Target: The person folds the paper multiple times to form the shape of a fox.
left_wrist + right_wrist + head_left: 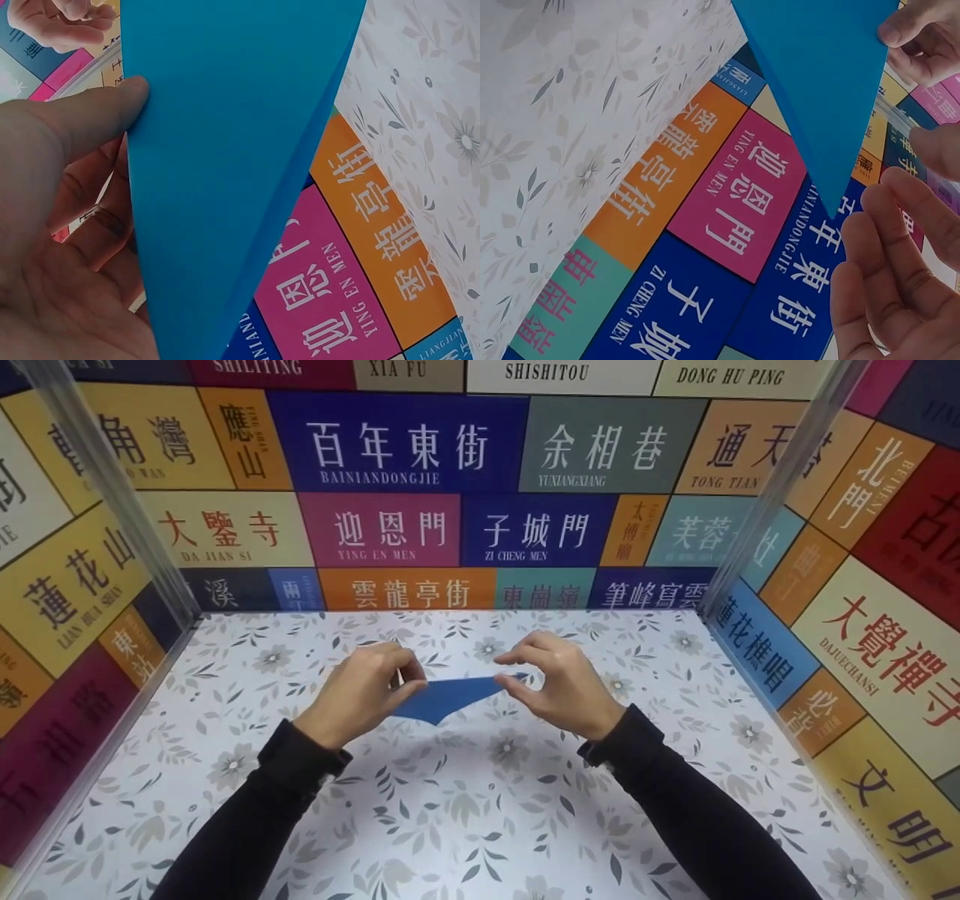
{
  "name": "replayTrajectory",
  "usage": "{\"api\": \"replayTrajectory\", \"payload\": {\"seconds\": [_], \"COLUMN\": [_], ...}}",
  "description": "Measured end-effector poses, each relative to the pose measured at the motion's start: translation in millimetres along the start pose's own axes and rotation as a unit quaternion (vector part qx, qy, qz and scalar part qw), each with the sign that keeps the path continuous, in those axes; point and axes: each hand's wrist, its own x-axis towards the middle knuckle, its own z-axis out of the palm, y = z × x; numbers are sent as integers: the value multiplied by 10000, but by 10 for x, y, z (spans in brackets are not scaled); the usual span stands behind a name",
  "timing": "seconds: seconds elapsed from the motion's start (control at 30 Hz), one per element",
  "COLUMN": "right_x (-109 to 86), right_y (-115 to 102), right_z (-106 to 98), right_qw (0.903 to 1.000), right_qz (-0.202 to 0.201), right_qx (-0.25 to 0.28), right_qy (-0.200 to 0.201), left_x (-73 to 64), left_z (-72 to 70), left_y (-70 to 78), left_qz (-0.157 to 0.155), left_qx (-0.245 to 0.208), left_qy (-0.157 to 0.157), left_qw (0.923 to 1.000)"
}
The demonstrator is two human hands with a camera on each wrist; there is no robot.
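A sheet of blue paper [446,697] is held up above the table, creased into a pointed shape. My left hand [360,686] pinches its left part, with the thumb on the near face and the fingers behind. In the left wrist view, a narrow folded layer shows along one slanting edge of the blue paper [225,135]. My right hand [559,686] is at the paper's right end, thumb and fingers spread apart. The right wrist view shows the paper's sharp tip close to the right fingers [877,262], which do not close on it.
The white tabletop [480,817] has a grey leaf and flower pattern. Around it stand panels [397,442] covered with coloured blocks of Chinese lettering, at the back and both sides. Clear strips [120,502] run up the back corners.
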Motion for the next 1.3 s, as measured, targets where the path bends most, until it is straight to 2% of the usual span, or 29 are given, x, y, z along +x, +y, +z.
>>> {"api": "replayTrajectory", "payload": {"seconds": [0.23, 0.47, 0.7, 0.97, 1.3], "right_x": [35, 45, 34, 11, 10], "right_y": [-73, -115, -139, -133, -149], "right_z": [71, 167, 208, 270, 252], "right_qw": [9997, 9994, 9989, 9990, 9991], "right_qz": [-13, -169, -87, -107, -16], "right_qx": [47, 148, 54, 104, 76], "right_qy": [-241, -281, -465, -424, -422], "left_x": [35, 60, 77, 82, 84], "left_z": [44, 83, 107, 144, 155], "left_y": [69, 116, 167, 208, 232], "left_qz": [-4, 108, 164, 253, 284], "left_qx": [8, 87, -38, -71, -118], "left_qy": [-122, -145, -161, -143, -157], "left_qw": [9999, 9998, 9997, 9996, 9994]}}
